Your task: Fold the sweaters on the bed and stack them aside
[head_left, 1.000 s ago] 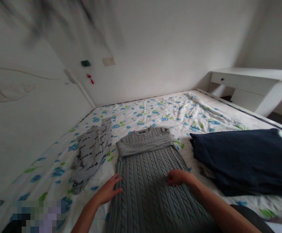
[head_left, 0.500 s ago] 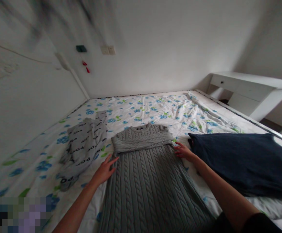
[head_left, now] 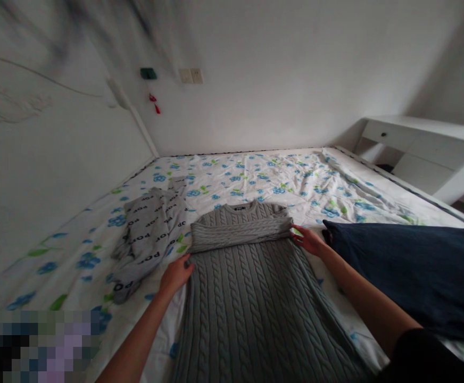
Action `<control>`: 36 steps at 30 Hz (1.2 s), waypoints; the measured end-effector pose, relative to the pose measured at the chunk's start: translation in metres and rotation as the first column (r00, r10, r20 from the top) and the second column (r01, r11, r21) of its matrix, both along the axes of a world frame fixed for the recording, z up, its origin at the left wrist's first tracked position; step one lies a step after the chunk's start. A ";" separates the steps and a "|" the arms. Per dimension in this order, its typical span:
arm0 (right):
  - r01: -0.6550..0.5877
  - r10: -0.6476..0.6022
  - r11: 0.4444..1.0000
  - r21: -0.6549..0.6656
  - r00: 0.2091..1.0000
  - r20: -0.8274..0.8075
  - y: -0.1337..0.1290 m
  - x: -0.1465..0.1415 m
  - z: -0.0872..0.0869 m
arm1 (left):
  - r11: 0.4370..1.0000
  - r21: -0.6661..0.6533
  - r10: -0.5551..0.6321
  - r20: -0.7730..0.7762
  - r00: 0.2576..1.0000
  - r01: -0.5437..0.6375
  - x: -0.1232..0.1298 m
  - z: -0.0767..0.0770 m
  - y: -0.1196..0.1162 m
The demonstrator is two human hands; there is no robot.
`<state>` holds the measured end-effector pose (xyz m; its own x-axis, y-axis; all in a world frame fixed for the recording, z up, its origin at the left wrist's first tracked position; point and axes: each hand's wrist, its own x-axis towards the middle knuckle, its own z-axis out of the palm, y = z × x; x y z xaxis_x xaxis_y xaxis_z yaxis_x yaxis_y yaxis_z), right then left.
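A long grey cable-knit garment [head_left: 251,298] lies on the bed, its sleeves folded across the chest below the collar. My left hand [head_left: 177,273] is at its left edge, just under the folded sleeve, with fingers closed on the knit edge. At the right edge, by the end of the sleeve fold, my right hand [head_left: 307,239] touches the knit with its fingers apart. A grey garment with black lettering [head_left: 152,229] lies crumpled to the left. To the right is a folded dark blue cloth [head_left: 411,271].
A flowered sheet [head_left: 240,175] covers the bed. White furniture with a drawer [head_left: 407,141] stands beyond the bed's right edge. Wall sockets [head_left: 191,76] and a green item with a red tassel [head_left: 148,73] are on the wall. The lower left corner is pixelated.
My left hand's fingers have closed at the garment's left edge. My right hand has moved slightly up beside the sleeve fold. The view has shifted, so most things appear farther right.
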<state>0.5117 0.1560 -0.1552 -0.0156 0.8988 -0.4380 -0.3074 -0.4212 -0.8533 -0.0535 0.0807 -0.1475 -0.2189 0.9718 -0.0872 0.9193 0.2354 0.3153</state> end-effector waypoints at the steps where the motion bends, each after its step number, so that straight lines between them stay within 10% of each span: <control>1: -0.018 0.018 1.000 0.024 1.000 0.000 0.000 0.000 0.003 | 0.999 -0.025 0.021 -0.020 1.000 -0.021 0.000 -0.001 0.001; 6: -0.124 0.108 0.991 0.041 0.955 0.278 -0.004 -0.001 0.003 | 1.000 0.002 0.022 -0.090 0.996 -0.022 0.008 -0.008 0.001; 10: -0.246 0.207 0.967 -0.064 0.619 0.757 -0.010 0.008 -0.011 | 0.988 0.107 -0.100 -0.100 0.990 0.110 0.015 -0.011 -0.006; 14: -0.358 0.215 0.931 -0.074 0.373 0.902 -0.011 0.014 -0.020 | 0.977 0.104 -0.181 -0.068 0.981 0.188 0.015 -0.015 -0.007; 27: -0.191 0.073 0.981 -0.031 0.217 0.973 -0.004 0.040 -0.052 | 0.981 0.148 0.132 -0.042 0.990 -0.124 0.005 -0.036 0.009; 36: -0.395 0.014 0.915 0.079 0.228 0.974 -0.003 0.018 -0.056 | 0.973 0.177 -0.153 -0.005 0.988 0.151 0.006 -0.036 -0.001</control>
